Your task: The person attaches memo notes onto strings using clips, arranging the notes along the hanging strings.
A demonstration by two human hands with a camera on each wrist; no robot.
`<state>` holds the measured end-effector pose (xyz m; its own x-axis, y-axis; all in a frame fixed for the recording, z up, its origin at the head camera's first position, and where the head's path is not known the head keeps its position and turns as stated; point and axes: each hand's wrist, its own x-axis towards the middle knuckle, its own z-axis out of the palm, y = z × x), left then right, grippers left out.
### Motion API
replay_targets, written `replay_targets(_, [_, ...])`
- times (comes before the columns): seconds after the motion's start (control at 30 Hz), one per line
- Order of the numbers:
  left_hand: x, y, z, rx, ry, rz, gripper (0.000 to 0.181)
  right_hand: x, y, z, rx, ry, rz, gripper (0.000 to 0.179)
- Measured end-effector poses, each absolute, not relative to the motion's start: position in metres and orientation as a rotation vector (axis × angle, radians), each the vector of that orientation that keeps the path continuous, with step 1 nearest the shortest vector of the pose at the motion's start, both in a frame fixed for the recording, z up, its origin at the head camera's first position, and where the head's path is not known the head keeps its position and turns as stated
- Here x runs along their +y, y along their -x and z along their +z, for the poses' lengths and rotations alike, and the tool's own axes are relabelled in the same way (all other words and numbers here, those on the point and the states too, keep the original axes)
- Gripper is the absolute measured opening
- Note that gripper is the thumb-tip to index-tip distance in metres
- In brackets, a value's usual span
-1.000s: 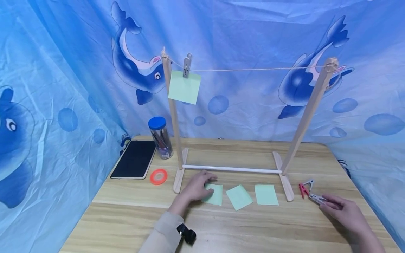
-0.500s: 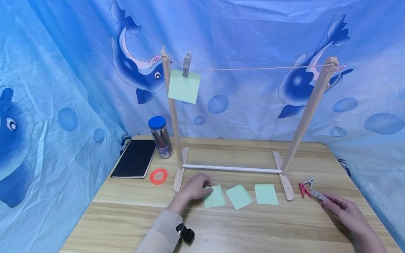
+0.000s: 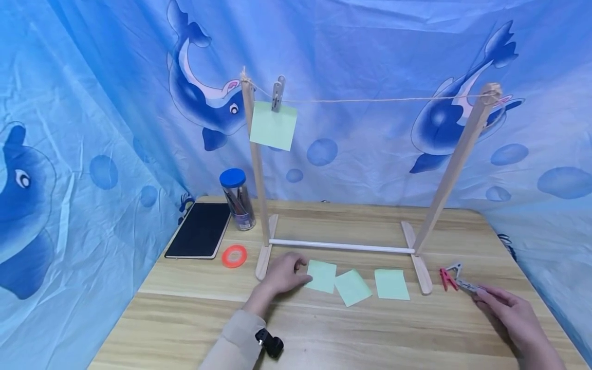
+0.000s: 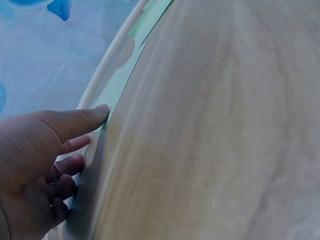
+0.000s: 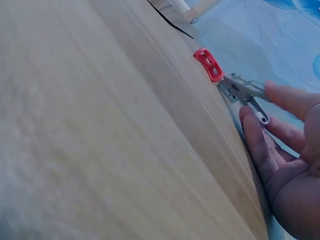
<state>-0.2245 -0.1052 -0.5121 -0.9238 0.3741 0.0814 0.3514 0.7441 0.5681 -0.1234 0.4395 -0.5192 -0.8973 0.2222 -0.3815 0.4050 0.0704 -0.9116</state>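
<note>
My left hand (image 3: 283, 275) rests at the left edge of a pale green sticky note (image 3: 322, 276) on the table. In the left wrist view its straight thumb (image 4: 82, 122) touches the note's edge, and the other fingers are loosely bent. Two more green notes, a tilted one (image 3: 353, 288) and a straighter one (image 3: 391, 284), lie to the right. My right hand (image 3: 511, 313) pinches a grey clothespin (image 5: 245, 90) between thumb and fingers. Just beyond the clothespin's tip lie a red clothespin (image 3: 447, 279) and a light grey one (image 3: 457, 269).
A wooden stand with left post (image 3: 259, 174), right post (image 3: 455, 169) and white crossbar (image 3: 342, 246) stands behind the notes. On its string (image 3: 361, 100), a clothespin (image 3: 277, 95) holds a green note (image 3: 274, 126). Left are orange tape (image 3: 225, 257), a black notebook (image 3: 199, 231) and a blue-lidded jar (image 3: 240, 205).
The left note has shifted right and turned, now lying closer to the middle note, with the left hand at its edge. The right hand has barely moved, keeping its pinch on the clothespin.
</note>
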Motion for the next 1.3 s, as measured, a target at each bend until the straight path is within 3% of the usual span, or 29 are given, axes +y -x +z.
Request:
replay_targets(0.3, [-0.108, 0.226, -0.506, 2.817, -0.649, 0.872, 0.048, 0.44, 0.119, -0.524, 1.949, -0.47, -2.336, 0.022])
replay_targets(0.6, [-0.109, 0.222, -0.513, 2.807, -0.457, 1.201, 0.007, 0.443, 0.118, -0.527, 1.789, -0.369, -2.47, 0.032])
replay_targets(0.87, [-0.102, 0.218, -0.505, 2.21, -0.108, 1.982, 0.018, 0.44, 0.112, -0.519, 1.52, -0.403, -2.626, 0.036])
replay_targets(1.03, [-0.099, 0.22, -0.495, 2.048, -0.081, 2.147, 0.024, 0.43, 0.115, -0.513, 1.321, -0.268, -2.749, 0.035])
replay_targets(1.3, [-0.093, 0.217, -0.477, 1.882, -0.092, 2.3, 0.016, 0.41, 0.118, -0.509, 1.207, 0.002, -2.834, 0.038])
